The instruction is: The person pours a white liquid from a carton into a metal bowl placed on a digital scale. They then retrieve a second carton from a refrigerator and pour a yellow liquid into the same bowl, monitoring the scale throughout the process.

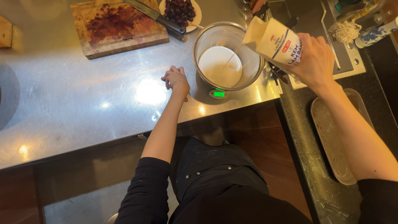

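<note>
The right hand (316, 58) is gripping a white cardboard carton with a red label (273, 41), fingers wrapped firmly round its body, and is tipping it spout-down over a round, shiny steel mixing bowl (203, 39). A thin thread of white liquid is running from the carton's corner into the white pool of cream (219, 66) already lying in the bottom of the bowl. The bowl is sitting on a small kitchen scale with a glowing green display (218, 94), just at the front edge of the brushed steel counter (83, 108).

The left hand (176, 79) is resting on the counter just to the left of the bowl, not touching it; its fingers are curled loosely under into a soft fist, and it is holding nothing (the knuckles are pressing lightly on the steel).

Behind the hand, a red-stained wooden cutting board (118, 27) is lying flat on the counter, with a black-handled kitchen knife (155, 16) resting across its far right corner. Beside it, a small white plate of dark red cherries (180, 10) is standing just behind the bowl's rim. To the right, past the counter's edge, an oblong grey metal tray (331, 137) is lying on a dark speckled stone worktop (306, 166), under the right forearm.
</note>
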